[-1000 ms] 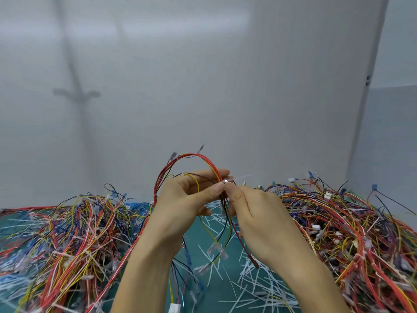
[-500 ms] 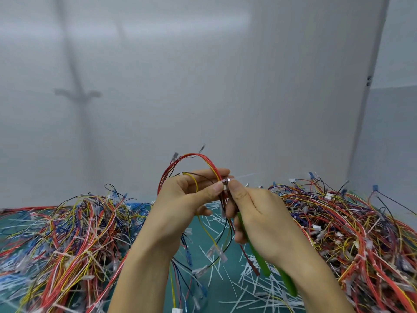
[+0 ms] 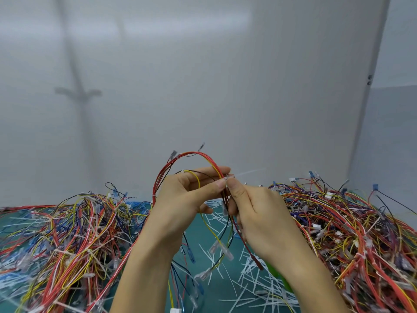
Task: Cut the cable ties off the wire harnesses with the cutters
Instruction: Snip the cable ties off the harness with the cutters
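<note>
The left hand [image 3: 180, 199] holds one wire harness [image 3: 190, 153] raised above the green tabletop [image 3: 196, 224]. Its thumb and fingers pinch the bundle directly at a white cable tie [image 3: 228, 176], whose thin tail projects to the right. The harness arches over that hand, and its terminal leads hang down between the wrists. The right hand [image 3: 255, 213] is curled, with its index fingertip touching the tie opposite the left thumb. Of the cutters [image 3: 278, 276] only a sliver of green handle shows below the right wrist, so the tool appears to be gripped in the palm. The blades are hidden, and whether they are on the tie cannot be told. Harnesses lie heaped in a left pile [image 3: 67, 233] and a right pile [image 3: 349, 233], with white tie offcuts [image 3: 248, 281] scattered on the tabletop between them. Judged status: this tie is still in place. Risks noted: both fingertips crowd the cut point, so a blind closure of the blades could catch skin. The tie sits tight on thin wires, and a blade set too deep would nick insulation. The hanging leads could snag in either pile if the harness is pulled sideways.
</note>
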Motion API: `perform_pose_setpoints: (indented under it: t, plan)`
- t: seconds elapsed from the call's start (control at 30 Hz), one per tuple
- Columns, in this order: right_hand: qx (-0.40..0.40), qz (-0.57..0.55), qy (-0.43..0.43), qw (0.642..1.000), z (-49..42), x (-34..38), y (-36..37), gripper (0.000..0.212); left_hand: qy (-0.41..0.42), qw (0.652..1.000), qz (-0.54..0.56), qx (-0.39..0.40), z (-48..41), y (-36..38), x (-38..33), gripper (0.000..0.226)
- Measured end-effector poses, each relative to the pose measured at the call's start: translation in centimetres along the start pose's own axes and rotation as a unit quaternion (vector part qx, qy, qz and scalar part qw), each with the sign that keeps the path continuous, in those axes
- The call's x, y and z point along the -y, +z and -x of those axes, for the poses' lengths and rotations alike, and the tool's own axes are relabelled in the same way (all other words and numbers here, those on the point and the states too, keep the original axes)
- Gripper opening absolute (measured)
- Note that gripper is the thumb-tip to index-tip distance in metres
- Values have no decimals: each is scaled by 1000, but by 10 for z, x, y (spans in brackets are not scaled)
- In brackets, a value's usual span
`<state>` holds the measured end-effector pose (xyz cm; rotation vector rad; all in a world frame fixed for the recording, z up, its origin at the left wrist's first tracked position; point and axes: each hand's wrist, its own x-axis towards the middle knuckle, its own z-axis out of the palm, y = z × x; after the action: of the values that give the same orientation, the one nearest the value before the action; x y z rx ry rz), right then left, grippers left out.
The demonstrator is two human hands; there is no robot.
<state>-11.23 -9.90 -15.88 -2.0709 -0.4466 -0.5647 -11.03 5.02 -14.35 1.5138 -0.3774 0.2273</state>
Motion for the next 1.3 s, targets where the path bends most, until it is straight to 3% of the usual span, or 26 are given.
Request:
perform_pose_setpoints:
  t: [0.37, 0.63, 0.77, 0.9, 1.0, 1.17, 1.3]
  plan:
    - [-11, -48, 29, 998, 0, 0, 6, 66, -6, 1000, -7, -8, -1, 0, 3, 19]
    - [-64, -194, 82, 976, -5, -3, -2, 63, -21, 997, 71, -35, -4, -1, 3, 23]
    - [-50, -138, 105, 984, -8, -11, -14, 35, -25, 994, 84, -60, -6, -4, 5, 21]
    - [52, -103, 125, 985, -6, -18, -21, 24, -20, 991, 117, -66, -8, -5, 6, 23]
    - [79, -88, 104, 987, -5, -17, -18, 11, -25, 985, 152, -73, -10, -4, 9, 25]
    - [52, -87, 103, 990, -6, -12, -8, 16, -33, 978, 197, -61, -12, -5, 14, 31]
    - [-17, -101, 114, 988, -6, -13, -5, 17, -46, 990, 129, -25, -11, -5, 16, 29]
